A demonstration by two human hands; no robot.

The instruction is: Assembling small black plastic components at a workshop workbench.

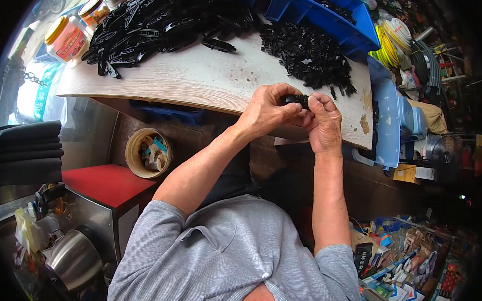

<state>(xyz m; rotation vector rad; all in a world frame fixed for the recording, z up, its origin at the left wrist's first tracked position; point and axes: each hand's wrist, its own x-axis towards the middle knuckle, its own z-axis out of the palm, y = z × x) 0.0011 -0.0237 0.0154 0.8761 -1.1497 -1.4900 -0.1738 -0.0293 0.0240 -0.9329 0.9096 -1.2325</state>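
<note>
Over the front edge of the white wooden table (201,83), my left hand (270,108) and my right hand (324,119) meet, both closed by thumb and fingers on one small black plastic part (297,101). My fingers hide most of it. Beyond my left hand spreads a big heap of long black plastic pieces (160,26), and one such piece (219,44) lies apart at its right edge. Behind my right hand is a pile of small black plastic parts (306,53).
Blue bins (324,16) stand along the table's far side, one holding more black parts. Lidded jars (67,39) line the far left. Below the table are a waste bucket (134,145) and a red-topped cabinet (106,182). Pale blue plastic tubs (387,120) sit at the right.
</note>
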